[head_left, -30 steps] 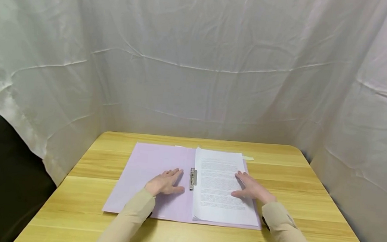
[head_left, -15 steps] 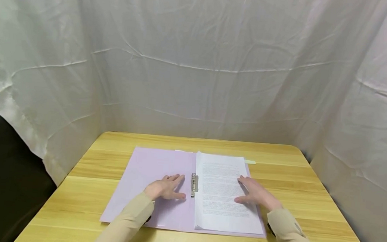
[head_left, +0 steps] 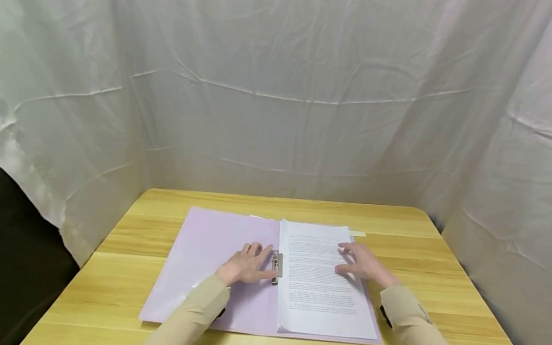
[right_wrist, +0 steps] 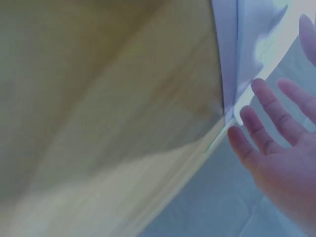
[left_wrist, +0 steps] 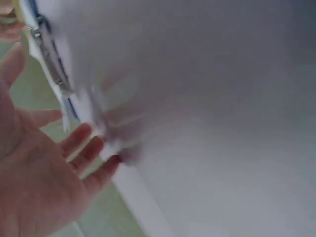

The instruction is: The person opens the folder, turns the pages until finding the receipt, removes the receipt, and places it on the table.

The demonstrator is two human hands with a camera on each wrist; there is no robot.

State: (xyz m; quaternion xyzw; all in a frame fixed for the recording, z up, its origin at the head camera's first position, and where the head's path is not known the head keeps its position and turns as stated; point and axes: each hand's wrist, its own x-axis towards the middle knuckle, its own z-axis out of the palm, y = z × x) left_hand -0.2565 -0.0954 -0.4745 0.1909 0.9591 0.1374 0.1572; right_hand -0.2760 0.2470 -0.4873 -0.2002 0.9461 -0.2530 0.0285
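A light purple file folder (head_left: pixel 192 273) lies spread wide on the wooden table, a metal clip (head_left: pixel 276 267) along its spine. On its right half is a stack of printed paper (head_left: pixel 319 304). My left hand (head_left: pixel 246 265) hovers over the left cover with fingers loosely extended, thumb and forefinger right at the clip. In the left wrist view, its relaxed fingers (left_wrist: pixel 84 148) show over the pale cover. My right hand (head_left: pixel 362 262) is at the paper's right edge, fingers slightly bent and holding nothing. The right wrist view shows those fingers (right_wrist: pixel 266 116) spread beside the folder's edge.
The wooden table (head_left: pixel 439 312) extends around the folder on all sides. A pale tab (head_left: pixel 358 234) sticks out past the folder's upper right corner. Grey-white curtains (head_left: pixel 280 114) hang behind and at both sides, with a black area (head_left: pixel 6 250) at left.
The folder with its paper has shifted toward me. My left hand has moved right to the clip, while my right hand has drawn its fingers in a little and lifted slightly.
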